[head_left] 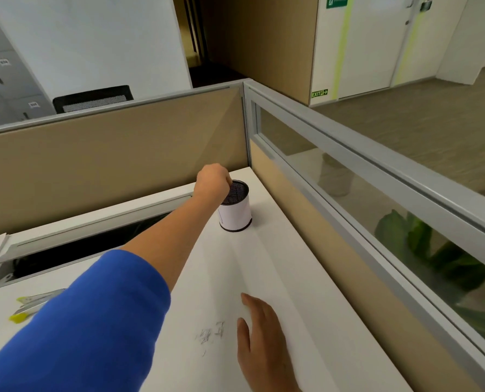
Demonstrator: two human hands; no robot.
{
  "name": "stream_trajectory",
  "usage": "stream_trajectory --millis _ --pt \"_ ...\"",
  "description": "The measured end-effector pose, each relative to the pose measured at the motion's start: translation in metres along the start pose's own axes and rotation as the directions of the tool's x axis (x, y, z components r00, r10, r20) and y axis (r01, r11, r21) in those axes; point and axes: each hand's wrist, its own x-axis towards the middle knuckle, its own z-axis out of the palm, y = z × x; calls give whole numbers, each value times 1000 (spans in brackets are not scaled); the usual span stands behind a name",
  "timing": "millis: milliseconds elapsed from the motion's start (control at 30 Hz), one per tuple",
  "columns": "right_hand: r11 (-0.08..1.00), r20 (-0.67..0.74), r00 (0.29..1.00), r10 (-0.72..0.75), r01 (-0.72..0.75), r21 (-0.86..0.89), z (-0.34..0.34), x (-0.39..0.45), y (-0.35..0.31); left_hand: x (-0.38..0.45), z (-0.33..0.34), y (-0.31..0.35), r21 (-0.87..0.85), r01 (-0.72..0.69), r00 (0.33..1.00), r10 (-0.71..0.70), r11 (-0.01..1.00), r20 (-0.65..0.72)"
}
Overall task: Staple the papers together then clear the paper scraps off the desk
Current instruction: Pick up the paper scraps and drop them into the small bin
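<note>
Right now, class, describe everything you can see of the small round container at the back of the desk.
The container is a small upright cylinder with a white, paper-like outer wall, a dark base rim and a black mesh inside showing at its open top. It stands on the white desk near the far corner by the partition. The left hand, fingers curled, is at its rim; what it holds, if anything, cannot be seen.

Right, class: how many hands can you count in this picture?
2. The left hand reaches over the mesh cup at the far corner; the right hand lies flat on the desk, near the staples.
</note>
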Motion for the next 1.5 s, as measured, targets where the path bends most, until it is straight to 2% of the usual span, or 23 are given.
stream_trajectory --millis 167,300,367,467,533,600,700,800,867,1133,1300,1367,1467,1500 --pt "998 75 997 18 -22 64 -6 1 -2 -29 -11 -10 -182 -4 985 -28 983 -171" --pt "996 147 989 29 -42 83 -17 3 -7 -96 -5 -36 -326 -30 984 -30 945 -178" --pt "997 173 985 21 -33 67 -20 4 -8 -140 8 -57 -343 -4 988 -50 939 -147" --pt "998 190 981 41 -50 40 -21 5 -8 -210 29 -91 -286 30 990 -68 958 -123" --pt "1000 190 982 2 -5 17 -20 5 -8 -249 42 -113 -210 46 992 -69 977 -104" --pt "998 280 958 -56 64 -19 -22 0 -15 -288 50 -131 -106 134 990 -138 985 -31" --pt "979 482 866 -129 189 -77 -21 -7 -27 -331 59 -147 28 249 967 -250 968 43" --pt "940 571 805 -163 303 -158 -11 -11 -37 -337 62 -150 45 265 963 -267 963 33" --pt "931 614 778 -137 313 -188 -6 -13 -43 -335 62 -150 48 257 966 -259 965 27" --pt "909 690 697 -194 393 -142 -9 -16 -57 -339 62 -151 -1 250 968 -249 968 8" --pt "874 693 693 -201 447 -194 -21 -10 -47 -340 63 -153 -5 246 969 -246 969 9" --pt "900 708 693 -139 386 -201 -19 -5 -41 -340 64 -152 1 242 970 -242 970 1" --pt "871 718 681 -142 432 -237 -18 4 -51 -338 64 -151 6 243 970 -243 970 -4" --pt "840 703 687 -183 481 -252 -18 7 -54 -338 64 -151 1 242 970 -242 970 -11"
